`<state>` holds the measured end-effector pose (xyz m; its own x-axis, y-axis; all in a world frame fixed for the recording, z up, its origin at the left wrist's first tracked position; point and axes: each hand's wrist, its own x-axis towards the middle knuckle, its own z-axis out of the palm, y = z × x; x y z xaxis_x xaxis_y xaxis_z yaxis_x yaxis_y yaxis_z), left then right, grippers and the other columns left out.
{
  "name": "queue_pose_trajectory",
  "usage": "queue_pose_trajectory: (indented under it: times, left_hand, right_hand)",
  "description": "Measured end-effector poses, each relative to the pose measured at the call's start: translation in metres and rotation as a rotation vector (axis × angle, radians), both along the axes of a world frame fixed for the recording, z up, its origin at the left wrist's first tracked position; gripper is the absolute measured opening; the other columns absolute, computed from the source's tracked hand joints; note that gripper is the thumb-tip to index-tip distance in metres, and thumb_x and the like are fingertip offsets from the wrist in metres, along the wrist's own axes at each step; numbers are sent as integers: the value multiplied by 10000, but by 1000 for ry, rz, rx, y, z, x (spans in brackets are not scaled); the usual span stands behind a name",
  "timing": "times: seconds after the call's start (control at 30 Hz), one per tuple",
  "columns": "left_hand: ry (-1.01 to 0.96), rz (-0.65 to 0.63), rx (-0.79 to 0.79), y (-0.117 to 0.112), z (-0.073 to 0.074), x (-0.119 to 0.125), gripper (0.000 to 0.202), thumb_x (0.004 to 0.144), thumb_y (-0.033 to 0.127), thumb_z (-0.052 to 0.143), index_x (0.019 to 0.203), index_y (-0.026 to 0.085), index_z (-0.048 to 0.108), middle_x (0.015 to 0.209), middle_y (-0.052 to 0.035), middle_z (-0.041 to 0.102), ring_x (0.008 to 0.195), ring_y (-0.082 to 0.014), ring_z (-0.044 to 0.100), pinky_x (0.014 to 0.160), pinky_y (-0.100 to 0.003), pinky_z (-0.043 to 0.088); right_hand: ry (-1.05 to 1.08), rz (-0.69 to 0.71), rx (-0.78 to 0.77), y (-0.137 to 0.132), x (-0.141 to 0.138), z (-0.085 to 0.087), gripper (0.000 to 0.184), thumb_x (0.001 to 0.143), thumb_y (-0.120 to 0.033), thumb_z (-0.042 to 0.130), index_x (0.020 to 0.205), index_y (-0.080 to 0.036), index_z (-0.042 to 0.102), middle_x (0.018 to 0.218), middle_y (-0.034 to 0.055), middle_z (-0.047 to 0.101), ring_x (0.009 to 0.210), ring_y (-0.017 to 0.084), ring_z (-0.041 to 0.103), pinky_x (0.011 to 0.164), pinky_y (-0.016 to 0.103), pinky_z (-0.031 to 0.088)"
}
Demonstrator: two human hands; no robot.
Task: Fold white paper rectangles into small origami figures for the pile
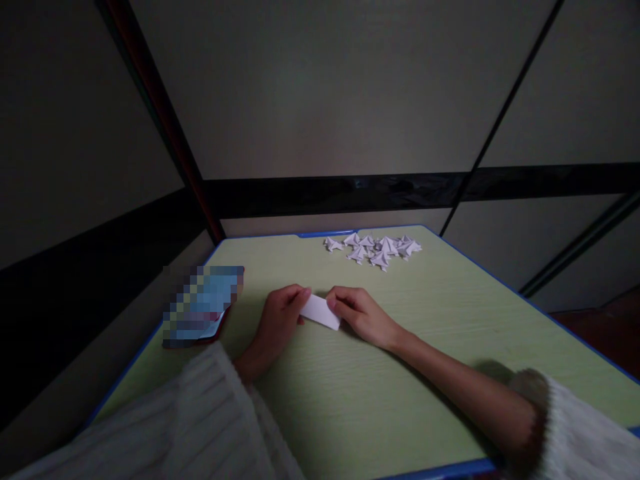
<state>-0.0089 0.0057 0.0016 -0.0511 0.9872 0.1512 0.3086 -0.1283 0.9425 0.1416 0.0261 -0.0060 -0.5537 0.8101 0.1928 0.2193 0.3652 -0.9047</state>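
A small white folded paper point(320, 311) lies low over the green tabletop point(350, 393), held at both ends. My left hand point(280, 320) pinches its left end with curled fingers. My right hand point(360, 315) grips its right end, fingers closed over the edge. Both arms wear white knitted sleeves, the right one pushed up to the elbow.
A pile of several white folded paper figures point(376, 248) sits near the table's far edge. A phone with a lit screen point(203, 305) lies at the left edge. The table has a blue rim point(550, 317); dim walls stand close behind and to the left.
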Motion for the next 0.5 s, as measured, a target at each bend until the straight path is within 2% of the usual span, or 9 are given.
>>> queue_pose_trajectory:
  times: [0.13,0.23,0.33,0.5]
  left_hand:
    - [93,-162,10,-3,-8,3,245,702,320,448,523,155,477,465,48,383,461,-94,392,407,-193,318]
    - [140,-179,46,-4,-9,3,265,716,318,431,507,156,456,464,48,363,468,-91,375,424,-198,291]
    - [136,-113,91,-3,-4,3,259,708,302,433,492,159,440,460,51,358,460,-87,351,424,-202,266]
    - [82,100,102,-2,1,-1,233,691,275,436,484,169,421,442,53,361,443,-88,351,412,-201,261]
  right_hand:
    - [-72,46,73,-4,-1,1,225,796,-261,364,632,-134,454,549,-28,389,508,70,354,461,184,268]
    - [-87,59,88,-5,-1,4,216,789,-244,366,626,-133,455,541,-30,381,492,66,342,448,182,256]
    - [-65,44,61,-3,1,7,186,770,-231,384,631,-134,459,530,-35,374,479,63,334,436,180,246]
    - [20,13,-37,0,1,8,156,749,-211,380,616,-144,427,491,-51,356,435,55,310,409,179,223]
